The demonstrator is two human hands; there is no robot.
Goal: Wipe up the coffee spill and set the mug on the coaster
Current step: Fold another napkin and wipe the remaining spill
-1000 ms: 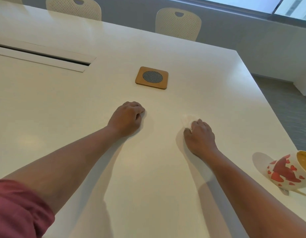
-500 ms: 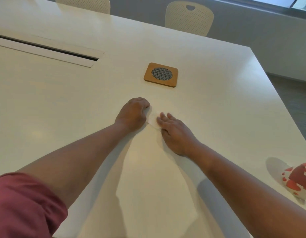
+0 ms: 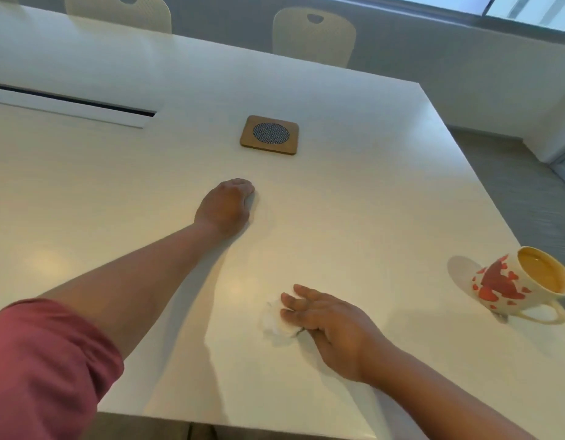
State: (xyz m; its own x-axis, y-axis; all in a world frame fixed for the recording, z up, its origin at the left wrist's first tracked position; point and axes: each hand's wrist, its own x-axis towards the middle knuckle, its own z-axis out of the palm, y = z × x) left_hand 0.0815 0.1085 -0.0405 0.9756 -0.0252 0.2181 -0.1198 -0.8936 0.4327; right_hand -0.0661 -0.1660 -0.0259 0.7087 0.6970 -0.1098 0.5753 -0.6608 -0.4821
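Your right hand (image 3: 325, 319) has dragged the tissue (image 3: 276, 322) toward the worktop's (image 3: 354, 192) near edge; keep its straight fingers (image 3: 295, 300) pressing flat. Left hand (image 3: 225, 206) rests curled, holding nothing.

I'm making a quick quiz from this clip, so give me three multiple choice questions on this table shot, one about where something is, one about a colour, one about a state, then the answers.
1. Where does the coaster lie?
A. under the mug
B. on the table beyond the left hand
C. in the right hand

2. What colour are the hearts on the mug?
A. red
B. blue
C. green

3. What is the right hand doing?
A. lifting the mug
B. hanging off the table
C. pressing a white tissue to the table

Answers: B, it sits bare, past the left hand. A, red hearts on cream. C, straight fingers lie over the crumpled tissue.
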